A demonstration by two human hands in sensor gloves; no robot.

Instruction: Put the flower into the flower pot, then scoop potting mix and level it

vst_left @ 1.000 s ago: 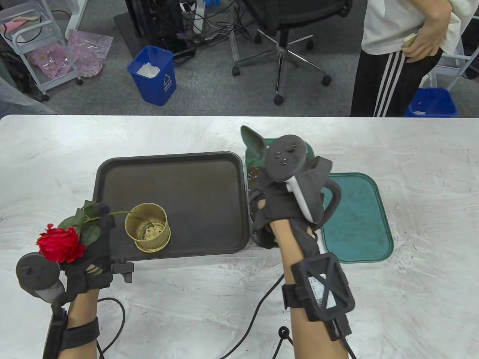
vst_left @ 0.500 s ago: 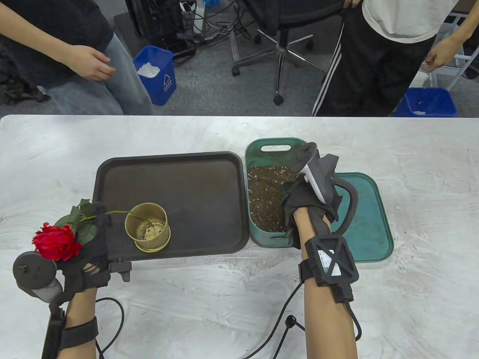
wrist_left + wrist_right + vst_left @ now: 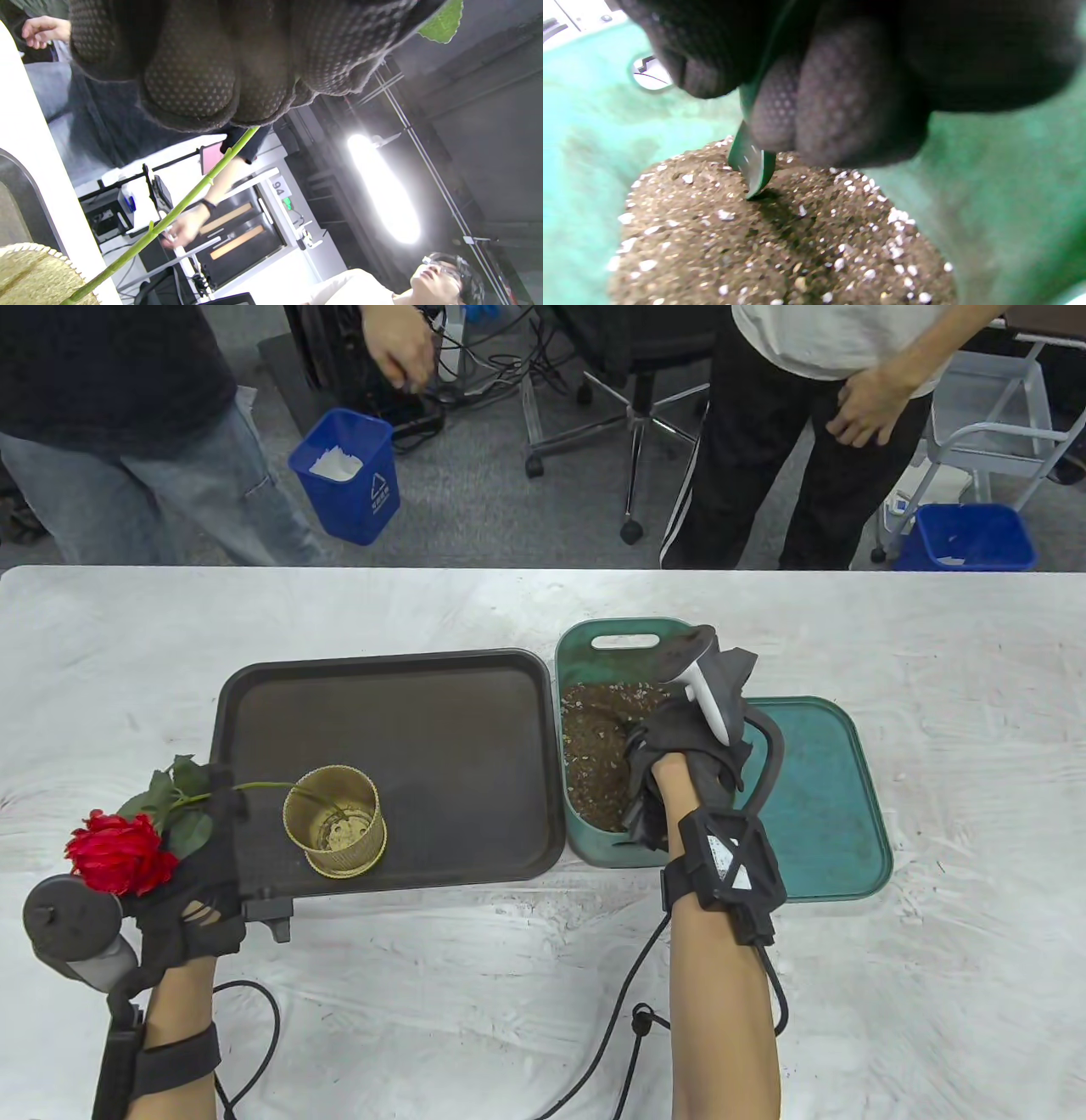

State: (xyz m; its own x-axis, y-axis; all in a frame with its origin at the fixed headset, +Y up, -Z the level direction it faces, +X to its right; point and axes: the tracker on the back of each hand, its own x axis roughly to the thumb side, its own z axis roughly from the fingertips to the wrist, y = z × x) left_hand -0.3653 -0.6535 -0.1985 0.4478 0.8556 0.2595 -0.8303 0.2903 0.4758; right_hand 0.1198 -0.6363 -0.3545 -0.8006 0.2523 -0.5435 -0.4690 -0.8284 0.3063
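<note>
My left hand [image 3: 199, 857] pinches the green stem [image 3: 191, 195] of a red flower [image 3: 114, 853] at the table's left. The stem's lower end reaches into the gold mesh flower pot [image 3: 335, 831], and the bloom leans out to the left. The pot stands upright on a dark tray [image 3: 424, 704]. My right hand [image 3: 649, 751] is down inside the green tub [image 3: 585, 645] of potting mix [image 3: 594, 746]. It grips a green scoop [image 3: 753, 167] whose tip touches the mix [image 3: 780, 245]. In the table view the hand hides the scoop.
A green lid [image 3: 819, 806] lies flat to the right of the tub. Cables run over the white table's near side [image 3: 611, 1027]. Two people stand past the far edge, with blue bins [image 3: 348, 475] and an office chair on the floor.
My right hand has turned over and dropped from above the tub's far end into the mix with the scoop. The left hand and flower drifted slightly left. The bystanders shifted.
</note>
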